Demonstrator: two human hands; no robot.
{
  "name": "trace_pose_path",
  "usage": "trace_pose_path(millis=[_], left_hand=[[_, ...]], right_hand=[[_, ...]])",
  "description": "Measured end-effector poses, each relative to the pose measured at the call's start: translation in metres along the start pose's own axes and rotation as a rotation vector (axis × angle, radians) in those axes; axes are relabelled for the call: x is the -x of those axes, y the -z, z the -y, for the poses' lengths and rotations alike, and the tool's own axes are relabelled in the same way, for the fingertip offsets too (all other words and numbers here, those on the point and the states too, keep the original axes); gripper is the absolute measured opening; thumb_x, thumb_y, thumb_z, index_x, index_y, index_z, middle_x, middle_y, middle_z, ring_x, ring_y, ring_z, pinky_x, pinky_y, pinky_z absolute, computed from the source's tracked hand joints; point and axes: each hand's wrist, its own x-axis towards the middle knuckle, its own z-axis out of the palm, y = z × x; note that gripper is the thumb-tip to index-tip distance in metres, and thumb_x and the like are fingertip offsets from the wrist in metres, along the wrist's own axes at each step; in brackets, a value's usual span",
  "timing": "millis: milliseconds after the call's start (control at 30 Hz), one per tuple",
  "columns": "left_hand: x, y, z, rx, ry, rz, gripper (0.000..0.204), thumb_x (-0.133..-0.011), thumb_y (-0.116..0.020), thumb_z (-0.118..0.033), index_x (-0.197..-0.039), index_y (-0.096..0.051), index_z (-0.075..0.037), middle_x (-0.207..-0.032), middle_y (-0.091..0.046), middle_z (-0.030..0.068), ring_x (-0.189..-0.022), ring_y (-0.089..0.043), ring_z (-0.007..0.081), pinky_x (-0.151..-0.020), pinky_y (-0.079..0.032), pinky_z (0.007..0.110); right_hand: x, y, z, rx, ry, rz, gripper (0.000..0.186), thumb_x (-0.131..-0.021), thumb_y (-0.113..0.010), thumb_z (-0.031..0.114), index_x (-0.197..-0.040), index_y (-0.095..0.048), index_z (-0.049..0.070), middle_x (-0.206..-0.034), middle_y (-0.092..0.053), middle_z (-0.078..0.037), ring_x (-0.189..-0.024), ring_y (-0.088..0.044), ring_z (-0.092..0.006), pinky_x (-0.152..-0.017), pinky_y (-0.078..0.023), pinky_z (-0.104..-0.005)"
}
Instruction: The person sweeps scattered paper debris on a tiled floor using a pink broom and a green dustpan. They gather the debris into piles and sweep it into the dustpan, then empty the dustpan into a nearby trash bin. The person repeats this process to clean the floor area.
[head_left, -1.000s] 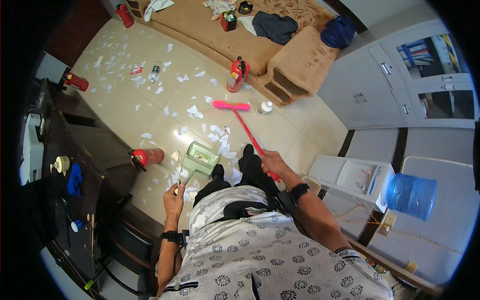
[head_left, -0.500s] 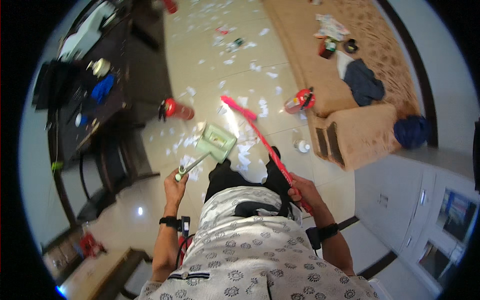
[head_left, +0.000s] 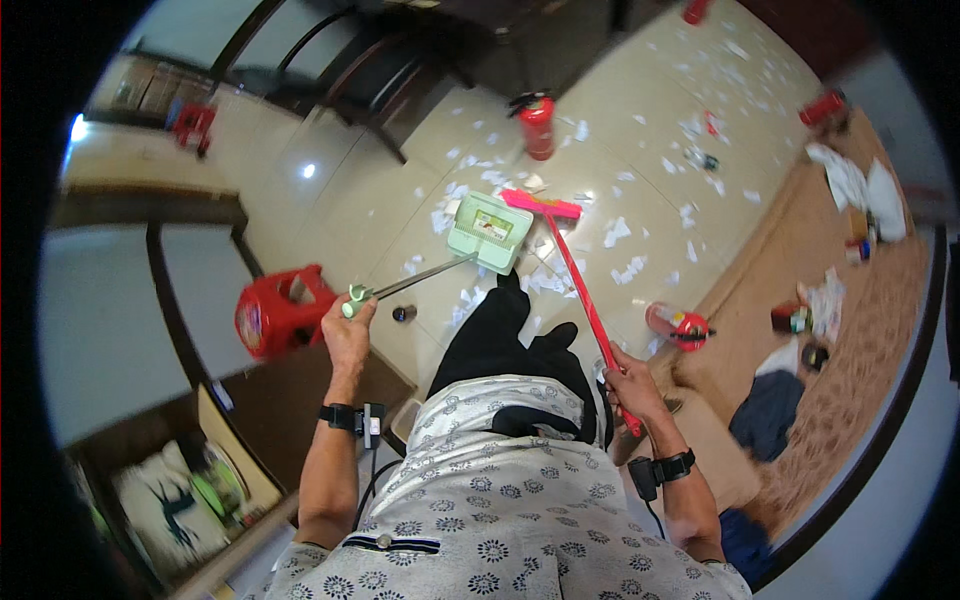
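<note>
My left hand (head_left: 348,330) is closed round the handle end of a pale green long-handled dustpan (head_left: 488,238), whose pan rests on the tiled floor ahead of my feet. In my right hand (head_left: 636,386) is the red handle of a broom (head_left: 580,280), gripped near its upper end. The broom's pink head (head_left: 541,205) lies at the far right edge of the pan, close to or touching it. Scraps of white paper (head_left: 617,232) lie on the floor around both tools.
A red fire extinguisher (head_left: 538,130) stands beyond the dustpan; another (head_left: 680,326) is at right beside the brown-covered couch (head_left: 740,300). A red plastic stool (head_left: 285,312) is by my left hand, near a small dark cylinder (head_left: 404,313). Dark chairs (head_left: 375,75) stand at far left.
My body and view have turned left, so the couch swings lower right and the red stool appears. The broom head has come against the dustpan's far edge. Both hands keep their grips.
</note>
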Motion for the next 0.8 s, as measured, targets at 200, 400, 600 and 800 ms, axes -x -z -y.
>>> trace_pose_path(millis=[200,400,600,800], left_hand=[[0.091,0.004,0.044,0.024,0.209,-0.267,0.031,-0.08,-0.076,-0.014,-0.105,-0.068,0.004,-0.086,-0.07,0.006,-0.078,-0.061,0.0117,-0.073,-0.049,0.028],[0.102,-0.006,0.062,0.149,0.278,-0.349,0.032,-0.081,-0.075,-0.016,-0.106,-0.069,0.002,-0.086,-0.071,0.007,-0.076,-0.061,0.0114,-0.073,-0.049,0.028],[0.084,-0.011,0.091,0.163,0.439,-0.291,0.035,-0.08,-0.075,-0.023,-0.112,-0.069,-0.007,-0.088,-0.072,0.014,-0.08,-0.068,0.0218,-0.073,-0.052,0.034],[0.071,0.026,0.073,-0.028,0.397,-0.115,0.038,-0.08,-0.074,-0.025,-0.113,-0.068,-0.007,-0.099,-0.071,0.0173,-0.089,-0.069,0.0317,-0.08,-0.053,0.038]], right_hand=[[-0.036,-0.024,0.073,0.114,0.061,0.233,0.064,-0.09,-0.049,0.007,-0.151,-0.03,0.012,-0.068,-0.05,0.0,-0.05,-0.047,-0.0078,-0.043,-0.042,-0.0231],[-0.094,-0.094,0.11,0.407,0.183,0.353,0.062,-0.091,-0.048,0.007,-0.15,-0.03,0.007,-0.066,-0.048,0.0,-0.05,-0.047,-0.0089,-0.044,-0.041,-0.0257],[-0.131,-0.201,0.185,0.71,0.257,0.488,0.062,-0.089,-0.045,0.006,-0.148,-0.028,-0.002,-0.064,-0.046,-0.002,-0.051,-0.05,-0.0128,-0.048,-0.044,-0.0303],[-0.207,-0.317,0.217,1.022,0.347,0.661,0.06,-0.088,-0.047,0.006,-0.145,-0.034,-0.001,-0.066,-0.053,-0.005,-0.053,-0.054,-0.0145,-0.051,-0.046,-0.0317]])
